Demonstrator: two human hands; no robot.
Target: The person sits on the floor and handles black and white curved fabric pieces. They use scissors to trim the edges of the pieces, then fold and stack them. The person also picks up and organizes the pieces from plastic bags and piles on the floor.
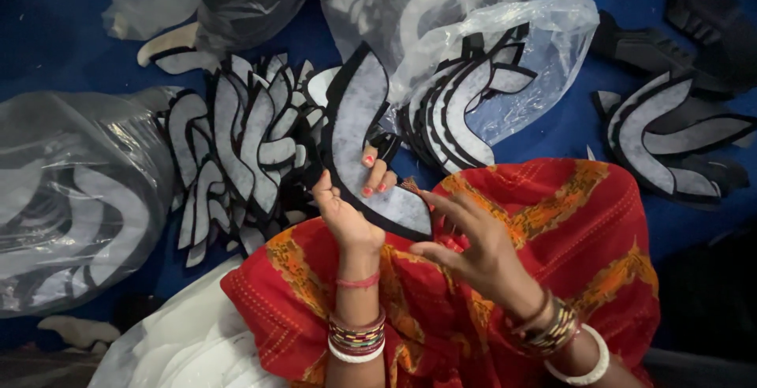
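Left hand (347, 214) grip pinched on curved grey felt piece with black edge (359, 132) — held above red-orange patterned lap cloth (583, 214). Right hand (473, 246) grip spread, fingertips (430, 196) touching the piece's lower tip.

two hands (347, 214), four clear plastic bags (71, 199), one held curved piece (359, 120), many loose pieces (244, 143)

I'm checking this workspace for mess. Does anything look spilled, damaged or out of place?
Nothing looks damaged. The left hand grips a curved grey piece; the right hand is open beside it. Similar pieces spill from a torn-open plastic bag onto the blue floor.
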